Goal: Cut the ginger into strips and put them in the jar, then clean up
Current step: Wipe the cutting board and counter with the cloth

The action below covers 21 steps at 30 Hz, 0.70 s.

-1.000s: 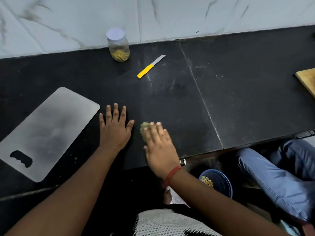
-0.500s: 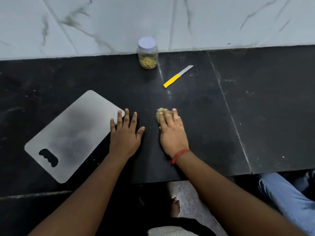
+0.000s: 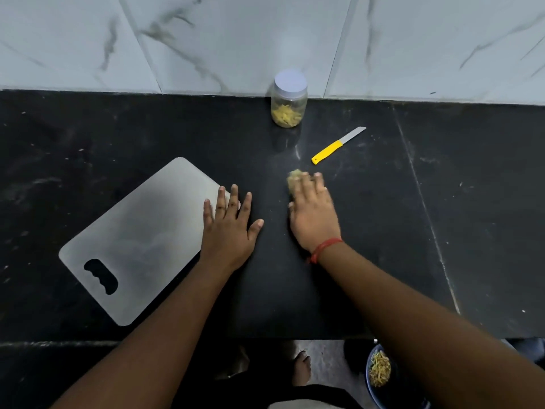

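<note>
The right hand (image 3: 312, 212) is pressing a yellowish-green scrub pad (image 3: 295, 180) flat-fingered onto the black stone tabletop (image 3: 383, 231), yellow-handled knife (image 3: 339, 145) lying just beyond; the left hand (image 3: 228, 228) is resting flat, fingers apart.

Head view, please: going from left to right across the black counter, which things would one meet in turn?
Steel cutting board → left hand, lying flat → right hand, pressing a yellowish wad → yellow-handled knife. The lidded jar stands further back, level with the right hand, so I leave it out.
</note>
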Tool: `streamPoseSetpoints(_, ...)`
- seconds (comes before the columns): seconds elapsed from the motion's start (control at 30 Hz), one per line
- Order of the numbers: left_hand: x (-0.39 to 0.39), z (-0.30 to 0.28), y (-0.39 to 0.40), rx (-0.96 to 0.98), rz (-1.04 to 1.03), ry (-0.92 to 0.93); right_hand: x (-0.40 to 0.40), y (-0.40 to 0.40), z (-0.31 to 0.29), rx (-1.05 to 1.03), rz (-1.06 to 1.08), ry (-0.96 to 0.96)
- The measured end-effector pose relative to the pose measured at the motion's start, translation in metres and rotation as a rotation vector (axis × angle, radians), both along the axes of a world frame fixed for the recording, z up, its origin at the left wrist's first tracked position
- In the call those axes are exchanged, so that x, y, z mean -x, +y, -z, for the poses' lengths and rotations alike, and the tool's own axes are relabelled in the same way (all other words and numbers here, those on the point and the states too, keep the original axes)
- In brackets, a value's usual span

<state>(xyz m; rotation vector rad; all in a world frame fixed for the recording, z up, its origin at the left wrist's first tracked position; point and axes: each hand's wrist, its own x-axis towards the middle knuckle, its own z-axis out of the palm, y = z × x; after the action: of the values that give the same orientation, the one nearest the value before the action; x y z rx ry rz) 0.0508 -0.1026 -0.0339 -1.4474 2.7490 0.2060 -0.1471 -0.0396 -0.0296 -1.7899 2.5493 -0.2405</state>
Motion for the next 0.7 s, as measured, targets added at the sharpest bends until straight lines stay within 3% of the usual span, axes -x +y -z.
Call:
streamPoseSetpoints(0.07, 0.001, 0.0, -0.005, 0.01, 0.019, -0.012, 0.004, 0.002, 0.004, -0.026, -0.235, 0.039)
streamPoseSetpoints(0.17, 0.0, 0.0, -0.011, 0.015, 0.004, -0.005, 0.001, -0.009, 0.0, 0.025, 0.078, -0.047)
streamPoseSetpoints(0.2, 0.0, 0.0, -0.012, 0.021, -0.001, 0.003, -0.009, -0.011, 0.001, 0.026, 0.077, -0.041)
streamPoseSetpoints(0.3, -0.002, -0.001, -0.017, 0.021, 0.005, 0.004, -0.018, -0.012, 0.005, -0.021, -0.235, 0.016)
streamPoseSetpoints(0.4, -0.008, -0.004, -0.022, 0.036, -0.019, 0.024, -0.018, -0.027, 0.0, 0.03, 0.045, -0.052)
streamPoseSetpoints(0.5, -0.014, -0.004, -0.026, 0.054, -0.021, 0.031, -0.033, -0.033, 0.004, -0.014, -0.211, -0.012)
streamPoseSetpoints(0.53, -0.016, -0.004, -0.027, 0.058, -0.018, 0.027, -0.032, -0.036, 0.002, -0.024, -0.216, -0.031)
streamPoseSetpoints(0.63, -0.02, -0.002, -0.027, 0.065, -0.03, 0.036, -0.037, -0.048, -0.001, 0.02, 0.069, -0.093)
streamPoseSetpoints(0.7, -0.021, -0.001, -0.024, 0.059, -0.024, 0.037, -0.047, -0.048, 0.002, 0.007, -0.097, -0.061)
